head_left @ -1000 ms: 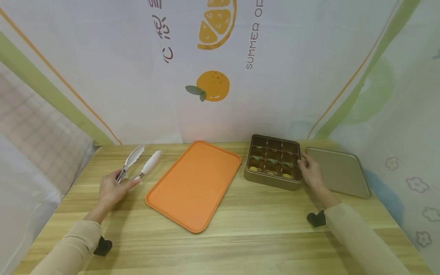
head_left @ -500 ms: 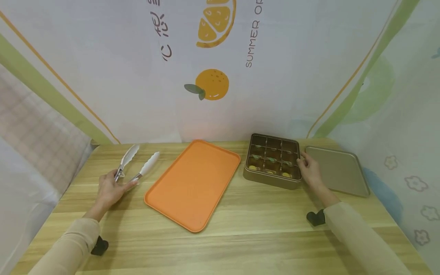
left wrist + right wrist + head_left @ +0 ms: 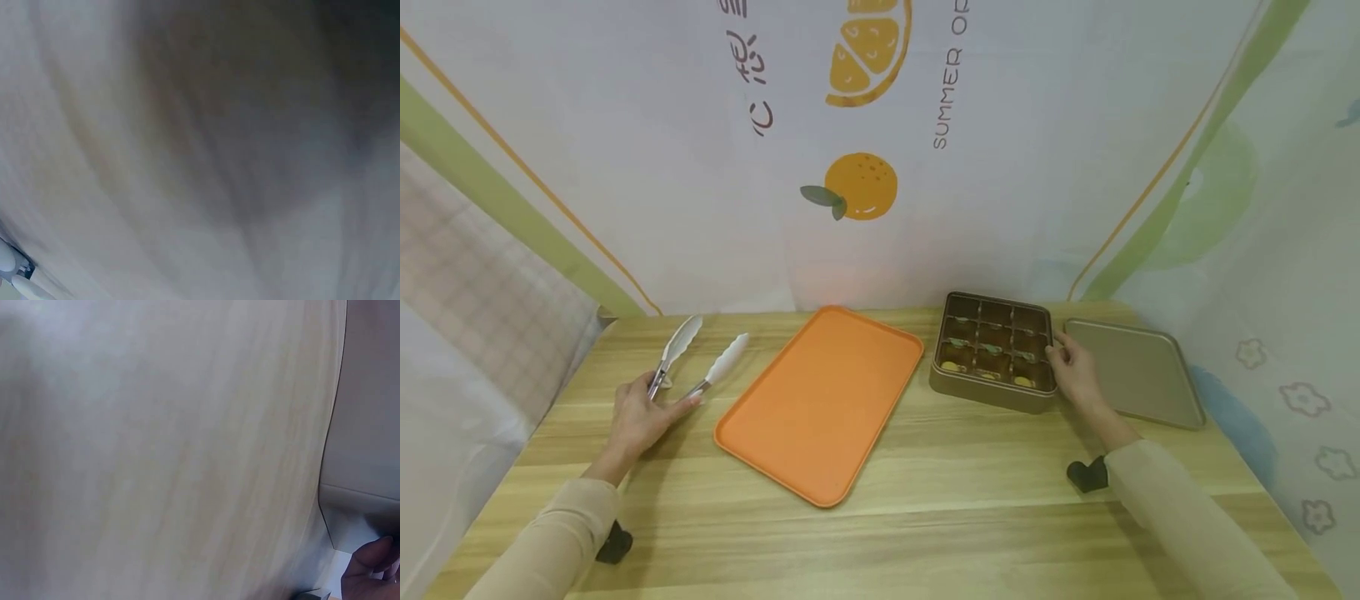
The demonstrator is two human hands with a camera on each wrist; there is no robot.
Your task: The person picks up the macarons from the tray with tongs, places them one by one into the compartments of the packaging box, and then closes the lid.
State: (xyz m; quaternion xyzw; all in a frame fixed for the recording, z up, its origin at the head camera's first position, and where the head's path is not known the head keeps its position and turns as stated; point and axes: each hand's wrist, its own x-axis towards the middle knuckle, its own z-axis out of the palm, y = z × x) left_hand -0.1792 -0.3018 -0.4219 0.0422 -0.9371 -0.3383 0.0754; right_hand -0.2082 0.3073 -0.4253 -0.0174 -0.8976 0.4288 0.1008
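Head view — scalloped tongs (image 3: 682, 340), gridded box (image 3: 987, 390)

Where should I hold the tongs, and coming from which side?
Probably by the tongs' metal arms, from the near side, where the left hand holds them: the white tips spread apart and point away from the person, so a squeeze across both arms should close them.

Left to right across the worktop (image 3: 940, 533): tongs (image 3: 727, 358) in the left hand (image 3: 642, 417), then the tray (image 3: 823, 404), next the box (image 3: 988, 393), small pieces (image 3: 951, 367) in its near compartments, right hand (image 3: 1077, 377) at its right side, and there's the lid (image 3: 1138, 373), far right! Cloth (image 3: 865, 267) behind everything.
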